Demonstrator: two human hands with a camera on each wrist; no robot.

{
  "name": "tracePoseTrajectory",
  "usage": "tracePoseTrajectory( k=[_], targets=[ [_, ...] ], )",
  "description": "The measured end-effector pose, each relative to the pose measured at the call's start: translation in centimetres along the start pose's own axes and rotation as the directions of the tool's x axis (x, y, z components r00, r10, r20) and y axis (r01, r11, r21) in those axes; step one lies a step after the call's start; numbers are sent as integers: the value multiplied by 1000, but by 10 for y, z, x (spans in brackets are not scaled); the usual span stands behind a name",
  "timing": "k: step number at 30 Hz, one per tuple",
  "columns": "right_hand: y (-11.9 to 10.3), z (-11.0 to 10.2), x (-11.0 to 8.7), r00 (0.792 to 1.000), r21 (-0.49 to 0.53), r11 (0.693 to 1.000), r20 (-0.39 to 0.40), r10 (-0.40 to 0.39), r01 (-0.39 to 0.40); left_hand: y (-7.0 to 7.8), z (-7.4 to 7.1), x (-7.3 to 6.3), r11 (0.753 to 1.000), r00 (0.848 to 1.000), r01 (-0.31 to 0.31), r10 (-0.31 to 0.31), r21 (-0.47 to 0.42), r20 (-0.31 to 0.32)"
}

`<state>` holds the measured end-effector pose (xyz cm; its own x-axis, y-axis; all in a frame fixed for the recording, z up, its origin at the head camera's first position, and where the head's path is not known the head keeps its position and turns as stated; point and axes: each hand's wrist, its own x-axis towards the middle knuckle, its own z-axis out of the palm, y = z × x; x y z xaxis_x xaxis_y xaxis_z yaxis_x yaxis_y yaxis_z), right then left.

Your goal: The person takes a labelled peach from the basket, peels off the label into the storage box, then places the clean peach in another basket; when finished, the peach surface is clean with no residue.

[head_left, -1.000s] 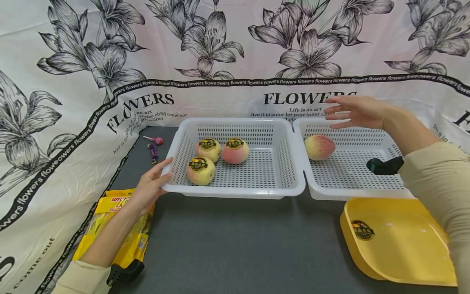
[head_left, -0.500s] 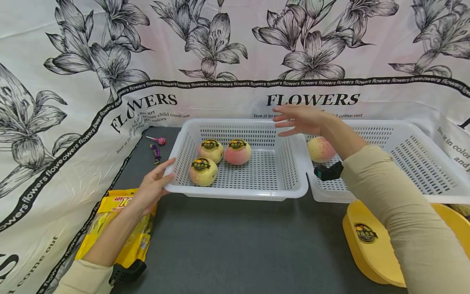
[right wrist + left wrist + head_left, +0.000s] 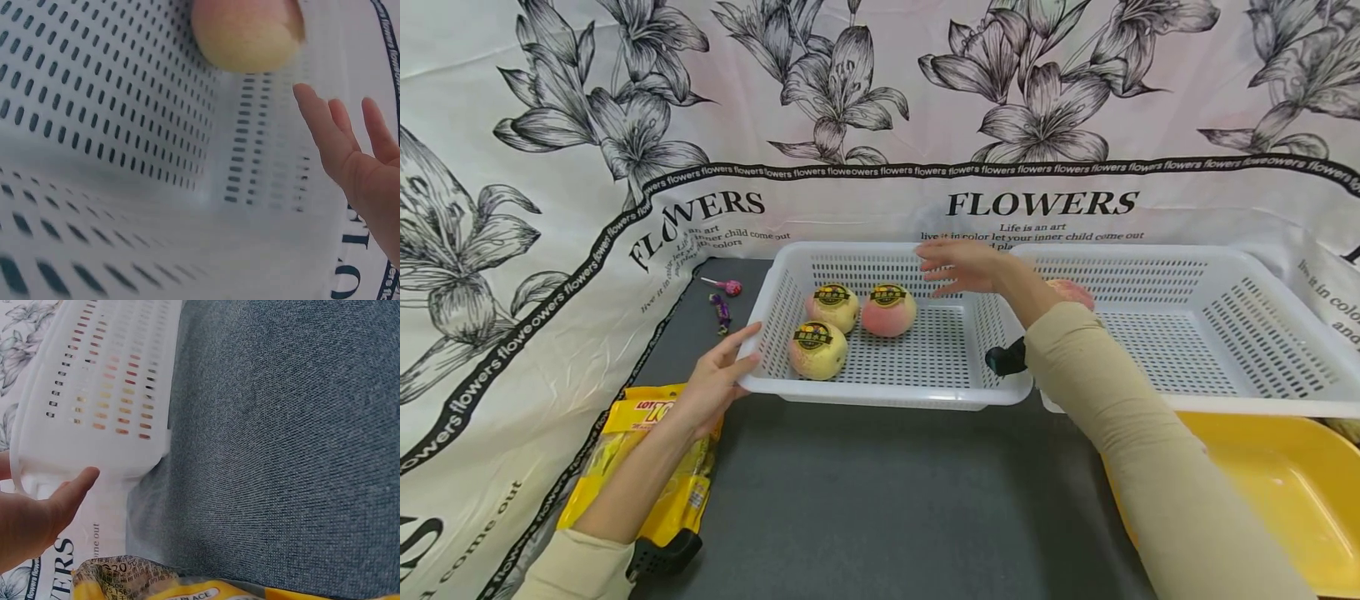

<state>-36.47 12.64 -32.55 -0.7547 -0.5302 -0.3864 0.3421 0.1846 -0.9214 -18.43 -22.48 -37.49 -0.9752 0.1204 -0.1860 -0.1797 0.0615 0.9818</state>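
My left hand [image 3: 711, 385] holds the left end of a white perforated plastic basket [image 3: 880, 397]. In the left wrist view, the thumb [image 3: 78, 490] lies outside the basket's corner while the fingers reach over the rim. Three peaches sit in the basket's left half: a front one [image 3: 817, 351], a back one [image 3: 832, 307] and a pinker one [image 3: 888, 312], each with a black-and-gold label. Over the basket's right part hovers my right hand [image 3: 962, 265], fingers extended and holding nothing. A peach [image 3: 247, 37] lies ahead of its fingertips in the right wrist view, apart from them.
A second white basket [image 3: 1262, 407] adjoins on the right, holding one peach [image 3: 1072, 292] partly hidden by my arm. In front stands a yellow tub [image 3: 1285, 475]. On the left lie a yellow candy bag [image 3: 681, 500], a lollipop [image 3: 730, 287] and a purple-wrapped candy [image 3: 721, 315].
My right hand has swept left from over the right basket to over the left basket. The left hand keeps its hold on the rim; the peaches have not moved.
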Motion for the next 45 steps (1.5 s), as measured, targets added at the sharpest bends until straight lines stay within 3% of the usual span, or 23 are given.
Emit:
tracePoseTrajectory(
  k=[13, 23, 31, 37, 41, 45],
  targets=[
    [27, 31, 27, 994, -251, 963, 20, 108, -100, 1, 1, -3, 999, 999, -32, 32, -18, 9],
    [36, 38, 43, 995, -341, 935, -7, 96, -93, -2, -1, -2, 999, 999, -33, 33, -24, 14],
    [34, 39, 33, 998, -336, 940, -6, 60, -58, -1, 0, -1, 1000, 1000, -22, 23, -15, 12],
    [23, 31, 20, 999, -241, 970, 50, -10, 22, -2, 0, 1, 1000, 1000, -17, 17, -8, 5],
    [3, 29, -5, 993, -217, 972, 91, -72, 90, -2, -1, 1, 1000, 1000, -20, 20, -7, 2],
    [-9, 30, -43, 983, -279, 945, 122, -138, 168, -2, -1, 0, 1000, 1000, -27, 28, -7, 9]
  ],
)
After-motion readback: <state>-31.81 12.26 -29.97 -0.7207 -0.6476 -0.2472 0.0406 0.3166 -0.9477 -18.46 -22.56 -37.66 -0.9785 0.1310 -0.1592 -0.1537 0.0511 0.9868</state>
